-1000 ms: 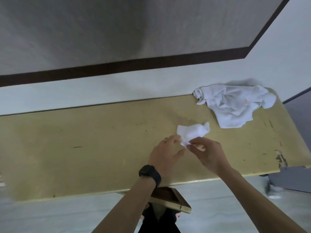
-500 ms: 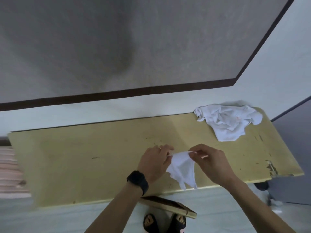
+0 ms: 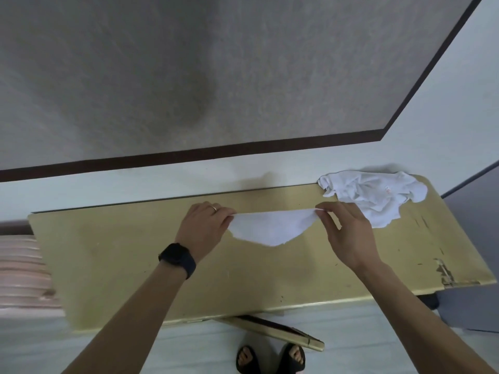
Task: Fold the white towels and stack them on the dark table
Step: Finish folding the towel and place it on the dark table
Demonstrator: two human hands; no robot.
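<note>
Both the left hand [image 3: 202, 229] and the right hand [image 3: 348, 238] hold a small white cloth towel [image 3: 272, 229] taut over the yellow wooden surface [image 3: 108, 252], fingers [image 3: 332, 211] pinching its corners; I fear a weak pinch lets one corner slip, skewing the fold.

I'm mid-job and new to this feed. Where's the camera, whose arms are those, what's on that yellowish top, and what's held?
There is no machine here: a person works with bare hands, and the single camera sits on their head, looking forward and down. So the arms entering from the bottom are the wearer's own. The left hand, with a dark watch on its wrist, and the right hand each pinch one end of a small white towel, stretching it out over the yellowish table. Each grip is a fingertip pinch. At the table's far right corner lies a crumpled pile of white towels, not yet folded.
</note>
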